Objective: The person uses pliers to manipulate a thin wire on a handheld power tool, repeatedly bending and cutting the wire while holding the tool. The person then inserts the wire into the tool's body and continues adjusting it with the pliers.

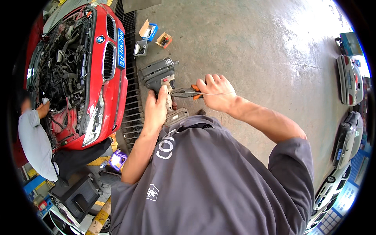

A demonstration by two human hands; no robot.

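Note:
My left hand (156, 107) is wrapped round the handle of a cordless impact wrench (157, 72), which has a grey-black body and a tan grip. Its square drive points away to the upper right, and its battery base (177, 116) sits near my shirt. In my right hand (216, 93) are pliers (188, 93) with orange and dark handles. The pliers' jaws reach the wrench's grip just below the trigger. A thin pale wire (219, 93) runs from near the jaws across to my right hand. Whether the jaws bite on it is too small to tell.
On my left stands a red car (121, 88) with its engine bay uncovered, and a co-worker (37, 137) leans over it. A floor grate (133, 78) runs alongside. Small boxes (149, 30) and a grey bin (140, 48) lie ahead. Parked cars (349, 80) line the right.

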